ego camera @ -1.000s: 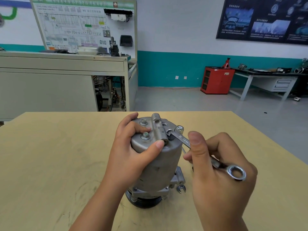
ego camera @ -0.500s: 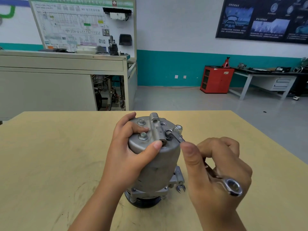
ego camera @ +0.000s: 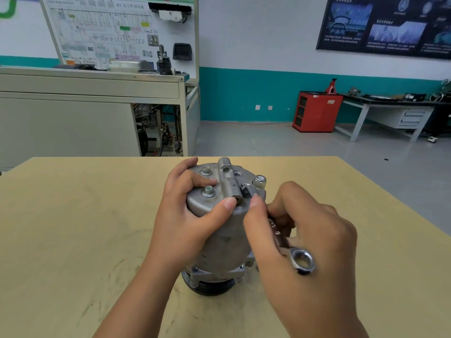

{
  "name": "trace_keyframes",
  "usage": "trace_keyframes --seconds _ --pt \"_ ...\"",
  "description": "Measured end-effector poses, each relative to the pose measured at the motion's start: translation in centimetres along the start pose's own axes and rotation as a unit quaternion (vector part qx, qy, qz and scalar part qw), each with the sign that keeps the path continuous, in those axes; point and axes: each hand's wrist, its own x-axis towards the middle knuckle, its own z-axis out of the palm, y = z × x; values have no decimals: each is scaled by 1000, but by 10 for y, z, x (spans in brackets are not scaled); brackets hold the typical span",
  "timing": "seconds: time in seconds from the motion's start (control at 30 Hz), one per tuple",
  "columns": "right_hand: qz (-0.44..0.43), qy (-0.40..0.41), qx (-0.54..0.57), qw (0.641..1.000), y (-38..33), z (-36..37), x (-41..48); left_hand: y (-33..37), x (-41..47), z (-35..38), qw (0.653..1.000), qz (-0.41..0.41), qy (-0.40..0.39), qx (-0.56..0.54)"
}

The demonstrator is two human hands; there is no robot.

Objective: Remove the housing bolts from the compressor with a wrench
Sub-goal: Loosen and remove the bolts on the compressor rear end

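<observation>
While curled, right hand round wrench.

Tan wooden table, grey training bench with wiring-diagram board, red cabinet, dark wall poster, grey workbench against teal-banded wall

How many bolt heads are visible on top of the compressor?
4: a far left bolt, a near left bolt, a raised right bolt, and beside it a fourth bolt in the wrench. More may be hidden.

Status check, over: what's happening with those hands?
Left hand grips compressor, upright. Right hand holds wrench, head on top bolt. Centre bracket crowds the wrench.
</observation>
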Motion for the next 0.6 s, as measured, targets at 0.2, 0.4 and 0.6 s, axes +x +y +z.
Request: trace_keyframes --seconds 0.2,0.4,0.6 --pt "34 46 67 996 5 -12 -32 1 2 2 1000 -1 -7 3" --pt "207 10 285 936 52 -28 -17 2 2 2 1000 -11 -10 -3" --pt "346 -80 536 766 90 -15 -1 3 0 2 1000 -9 -3 -15"
